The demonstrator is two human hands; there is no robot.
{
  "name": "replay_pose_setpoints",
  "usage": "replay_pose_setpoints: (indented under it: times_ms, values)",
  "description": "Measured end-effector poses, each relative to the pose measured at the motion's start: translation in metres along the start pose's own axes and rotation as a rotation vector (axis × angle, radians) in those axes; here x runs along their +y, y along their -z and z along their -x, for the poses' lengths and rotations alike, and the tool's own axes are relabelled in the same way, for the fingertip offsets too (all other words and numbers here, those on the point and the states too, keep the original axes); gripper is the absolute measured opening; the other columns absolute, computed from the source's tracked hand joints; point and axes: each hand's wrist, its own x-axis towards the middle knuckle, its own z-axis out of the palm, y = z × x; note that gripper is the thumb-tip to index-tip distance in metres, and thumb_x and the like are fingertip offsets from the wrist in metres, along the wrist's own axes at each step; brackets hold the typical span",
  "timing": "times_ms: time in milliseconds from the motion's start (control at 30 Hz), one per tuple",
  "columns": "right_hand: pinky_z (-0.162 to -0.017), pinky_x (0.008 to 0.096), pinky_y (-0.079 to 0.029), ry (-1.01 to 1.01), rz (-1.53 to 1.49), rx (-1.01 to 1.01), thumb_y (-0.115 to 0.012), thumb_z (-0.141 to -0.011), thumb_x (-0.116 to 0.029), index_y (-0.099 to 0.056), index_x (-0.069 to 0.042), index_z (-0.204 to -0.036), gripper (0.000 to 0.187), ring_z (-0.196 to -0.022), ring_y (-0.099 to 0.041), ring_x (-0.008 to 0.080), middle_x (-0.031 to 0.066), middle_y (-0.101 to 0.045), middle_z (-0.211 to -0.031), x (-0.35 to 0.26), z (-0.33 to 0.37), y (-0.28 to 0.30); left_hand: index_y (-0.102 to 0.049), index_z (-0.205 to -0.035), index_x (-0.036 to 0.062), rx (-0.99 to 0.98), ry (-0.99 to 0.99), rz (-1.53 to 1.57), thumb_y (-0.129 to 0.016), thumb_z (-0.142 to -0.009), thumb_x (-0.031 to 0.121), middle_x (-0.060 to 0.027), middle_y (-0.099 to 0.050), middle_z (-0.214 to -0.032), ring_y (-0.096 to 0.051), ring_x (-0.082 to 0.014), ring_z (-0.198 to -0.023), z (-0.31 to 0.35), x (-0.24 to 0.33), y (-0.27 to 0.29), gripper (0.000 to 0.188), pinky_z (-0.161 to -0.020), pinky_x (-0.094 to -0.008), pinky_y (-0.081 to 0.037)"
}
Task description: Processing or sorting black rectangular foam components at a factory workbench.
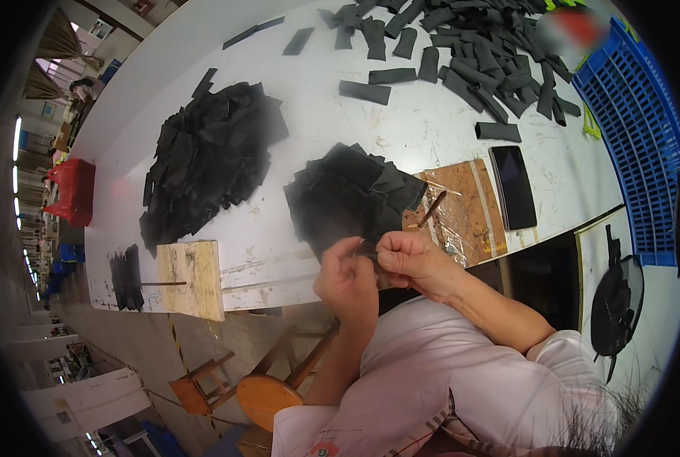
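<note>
At the table's near edge, my left hand (346, 278) and my right hand (418, 263) are drawn close together, fingers bent in a pinch. A small bit of black fabric (367, 248) shows between the fingertips; most of it is hidden by the hands. Just beyond them lies a heap of flat black fabric pieces (340, 190). To the right of that heap is a brown board (473, 209) covered with clear tape, and a thin brown stick (433, 207) slants up from it.
Another black fabric pile (210, 148) lies left. Many black fabric tubes (485, 65) are spread far right beside a blue basket (633, 129). A phone (512, 186) lies right of the board. At left, a wooden block (190, 279) carries a rod reaching black pieces (127, 278). Stools (268, 400) stand below.
</note>
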Motion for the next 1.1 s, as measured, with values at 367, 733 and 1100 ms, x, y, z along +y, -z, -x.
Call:
replay_pose_setpoints:
  times_ms: [367,733,1100]
  values:
    - [-0.063,0.0184,-0.041,0.125,0.100,-0.091,-0.049,-0.085,-0.011,-0.054,-0.007,-0.080,0.008,-0.068,-0.048,0.0025,-0.0054,-0.052,-0.073,-0.001,0.027,0.004,-0.039,-0.118,-0.0026,-0.775,0.808,1.147,-0.051,-0.064,-0.012,-0.0089,-0.056,-0.082,-0.048,-0.0064,-0.054,0.002,0.034,0.030,0.056,-0.042,-0.0163,-0.034]
    - [-0.058,0.0273,-0.041,0.993,0.991,0.256,-0.055,-0.073,0.001,-0.050,0.001,-0.077,0.006,-0.064,-0.050,0.0212,0.0101,-0.050,-0.078,-0.031,0.044,-0.009,-0.053,-0.091,-0.0045,-0.367,-0.229,0.122,-0.056,-0.075,-0.006,-0.0061,-0.052,-0.081,-0.053,-0.0089,-0.070,0.010,0.048,-0.008,0.017,-0.057,-0.0177,-0.044]
    - [-0.049,0.0169,-0.032,0.474,0.562,0.022,-0.054,-0.084,-0.021,-0.049,-0.006,-0.070,0.022,-0.054,-0.037,0.0034,-0.0047,-0.041,-0.060,-0.113,0.051,-0.032,-0.035,-0.112,0.0010,-0.889,0.698,1.533,-0.038,-0.088,0.018,-0.0136,-0.054,-0.086,-0.044,-0.0054,-0.044,-0.041,0.085,-0.027,0.030,-0.032,-0.0157,-0.031]
